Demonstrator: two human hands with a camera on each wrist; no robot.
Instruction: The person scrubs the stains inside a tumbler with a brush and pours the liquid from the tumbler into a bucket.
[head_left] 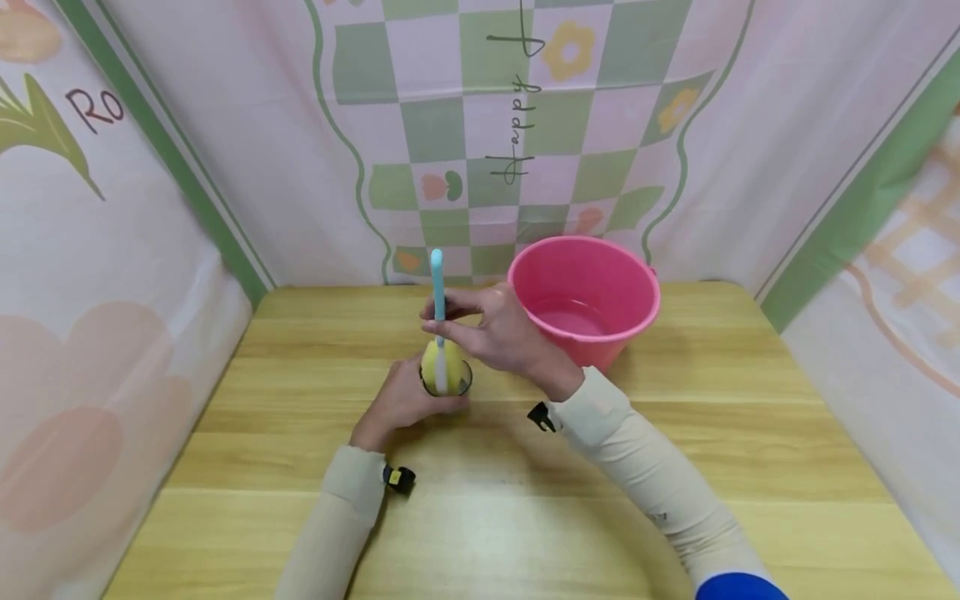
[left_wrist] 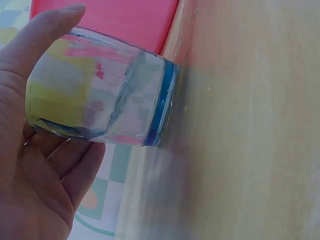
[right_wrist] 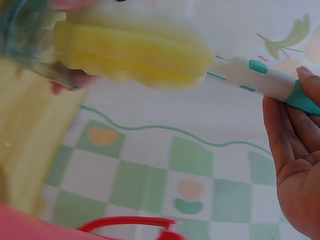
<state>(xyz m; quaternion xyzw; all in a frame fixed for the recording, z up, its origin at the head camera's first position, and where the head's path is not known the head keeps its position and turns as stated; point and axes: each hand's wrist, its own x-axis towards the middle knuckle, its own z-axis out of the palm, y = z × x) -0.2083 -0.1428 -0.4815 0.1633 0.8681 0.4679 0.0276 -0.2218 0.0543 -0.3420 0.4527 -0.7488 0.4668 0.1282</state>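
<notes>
A clear drinking glass [left_wrist: 125,95] stands slightly tilted or upright just at the tabletop; I cannot tell whether its base touches. My left hand [head_left: 402,393] grips it round the side, thumb on one side and fingers on the other. Into its mouth reaches the yellow and white sponge head of a bottle brush [right_wrist: 135,50]. My right hand [head_left: 498,329] pinches the brush's teal and white handle [head_left: 438,283] above the glass, between thumb and fingers. In the left wrist view the yellow sponge shows through the glass wall.
A pink bucket [head_left: 585,333] stands at the back right of the wooden table [head_left: 480,517], close behind my right wrist. Its red handle [right_wrist: 130,221] shows in the right wrist view. A patterned cloth [head_left: 427,133] hangs along the back and both sides.
</notes>
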